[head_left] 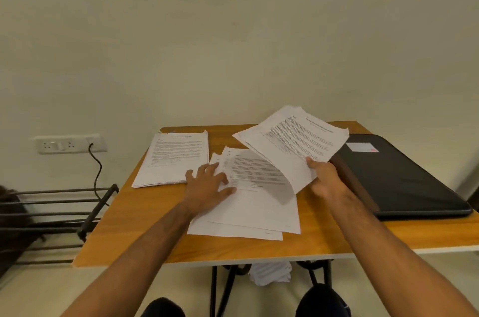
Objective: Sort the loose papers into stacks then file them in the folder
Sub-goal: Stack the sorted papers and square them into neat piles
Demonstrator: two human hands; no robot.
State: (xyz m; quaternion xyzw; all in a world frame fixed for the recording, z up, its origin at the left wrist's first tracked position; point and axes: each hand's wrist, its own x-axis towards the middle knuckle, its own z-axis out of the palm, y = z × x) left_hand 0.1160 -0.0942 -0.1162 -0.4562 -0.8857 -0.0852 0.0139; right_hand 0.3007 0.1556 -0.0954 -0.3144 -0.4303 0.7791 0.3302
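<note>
Papers are sitting in three places on the wooden table (259, 249), so sorting is looking partway done, filing not started. One squared stack (173, 158) is lying at the far left of the table, edges mostly aligned; looks like a finished or growing pile. A fanned loose pile (255, 202) is spreading across the middle, sheets overlapping at different angles, not yet sorted. A small sheaf (293, 140) is being held up off the table, above the loose pile's right side, tilting toward the dark folder (399, 176). That folder is lying closed at the right edge of the table, nothing visibly filed in it.

Right hand (325, 176) is pinching the sheaf at its near corner, thumb on top, fingers curling under; exact sheet count is not readable. Left hand (207, 184) is resting flat on the left edge of the loose pile, fingers spread and straight, pressing down, gripping nothing.

Judging from this: middle pile needs going through, then stacks going into the folder, which needs opening first. Most of the task is remaining.
</note>
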